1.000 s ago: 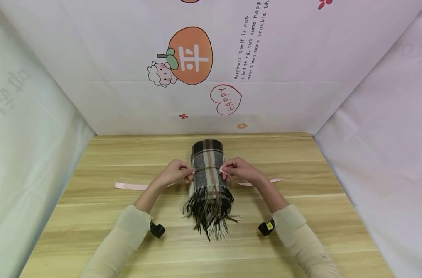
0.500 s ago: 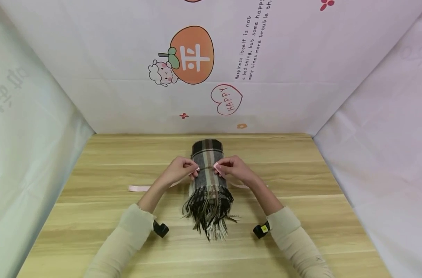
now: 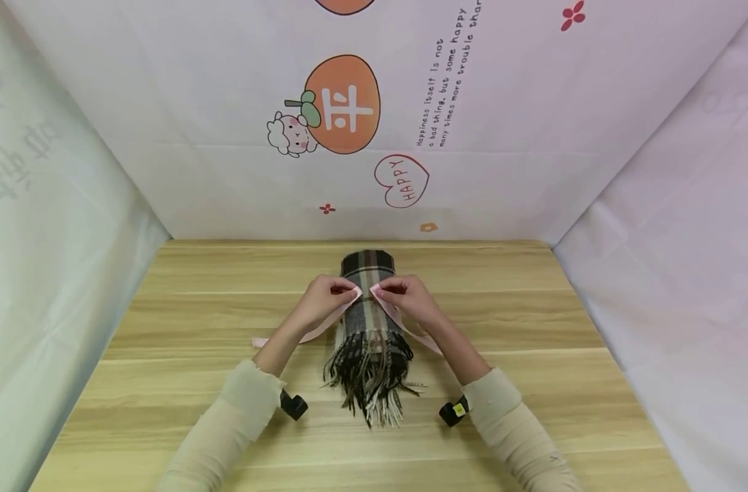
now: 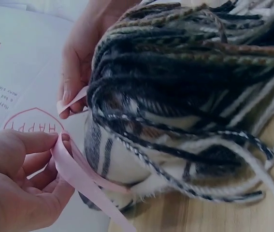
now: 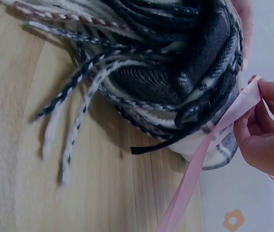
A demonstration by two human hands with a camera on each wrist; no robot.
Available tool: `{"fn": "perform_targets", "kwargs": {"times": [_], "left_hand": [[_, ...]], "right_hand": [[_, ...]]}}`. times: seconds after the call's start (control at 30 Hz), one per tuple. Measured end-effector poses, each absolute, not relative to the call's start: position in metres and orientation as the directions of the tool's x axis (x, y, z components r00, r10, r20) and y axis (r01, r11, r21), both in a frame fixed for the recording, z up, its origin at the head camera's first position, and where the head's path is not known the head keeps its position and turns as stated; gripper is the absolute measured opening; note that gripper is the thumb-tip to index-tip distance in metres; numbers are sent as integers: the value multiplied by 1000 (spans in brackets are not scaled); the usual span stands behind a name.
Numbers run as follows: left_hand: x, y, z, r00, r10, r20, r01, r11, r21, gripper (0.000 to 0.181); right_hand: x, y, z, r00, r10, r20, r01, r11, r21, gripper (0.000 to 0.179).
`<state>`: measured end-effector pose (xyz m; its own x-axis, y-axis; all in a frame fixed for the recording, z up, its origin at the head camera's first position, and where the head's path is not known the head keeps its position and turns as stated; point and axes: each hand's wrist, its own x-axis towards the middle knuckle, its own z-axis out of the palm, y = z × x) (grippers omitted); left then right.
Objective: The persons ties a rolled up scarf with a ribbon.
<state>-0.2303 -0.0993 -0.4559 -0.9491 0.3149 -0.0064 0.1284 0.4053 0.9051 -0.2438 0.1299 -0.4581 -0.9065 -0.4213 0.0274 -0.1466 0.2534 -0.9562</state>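
The left hand (image 3: 322,299) pinches a pink ribbon end (image 4: 68,162) above the plaid scarf (image 3: 368,321), which lies rolled on the table (image 3: 165,369); the right hand (image 3: 412,299) pinches another end (image 5: 237,108) just beside. Rolling looks done; the ends are apart, unknotted, so joining them seems left.

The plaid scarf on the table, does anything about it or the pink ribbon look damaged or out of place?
I see no damage. The rolled scarf lies straight; only its fringe looks untidy, splaying loosely in several directions. The pink ribbon is simply untied.
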Motion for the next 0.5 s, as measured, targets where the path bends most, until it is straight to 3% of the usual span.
{"fn": "perform_targets", "kwargs": {"times": [0.5], "left_hand": [[-228,-79,-454,-972,234,1,91,377,922,16]], "right_hand": [[-241,122,-455,-927,-371,46,-177,327,-928,23]]}}
